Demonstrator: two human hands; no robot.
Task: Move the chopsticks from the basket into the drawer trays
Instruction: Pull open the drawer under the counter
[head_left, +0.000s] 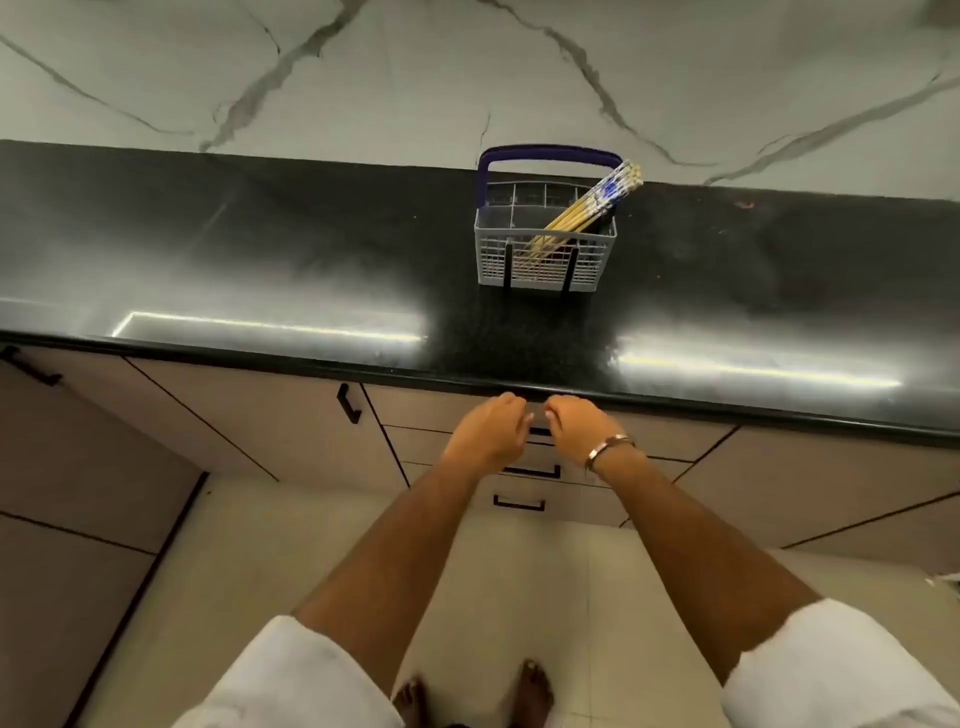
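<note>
The chopsticks (587, 210) stand bundled in the right-hand compartments of the basket (545, 254), leaning toward the right rear corner. The basket rests on the black countertop (311, 249), well apart from both hands. The drawer trays are not visible; all drawers in the stack below the counter edge appear closed.

The left hand (485, 428) and right hand (584, 426) hang just below the counter edge in front of the top drawer (415, 408). Fingers on both hands are loosely curled, holding nothing; whether they touch the drawer handle cannot be determined.

Risks, as judged:
- Uneven pull on the handle may skew or jam the drawer.
- The bundle's outward lean places weight off-centre; a careless grab may tip the light basket.
- Smooth, slender sticks may slip from a loose grasp and roll on the polished surface.

Materials: the basket is grey plastic lattice with a blue arched handle (548, 156). The chopsticks are yellow, tapered rods with blue-and-white patterned tops. The countertop is glossy, speckled stone. The drawer fronts are matte beige.
</note>
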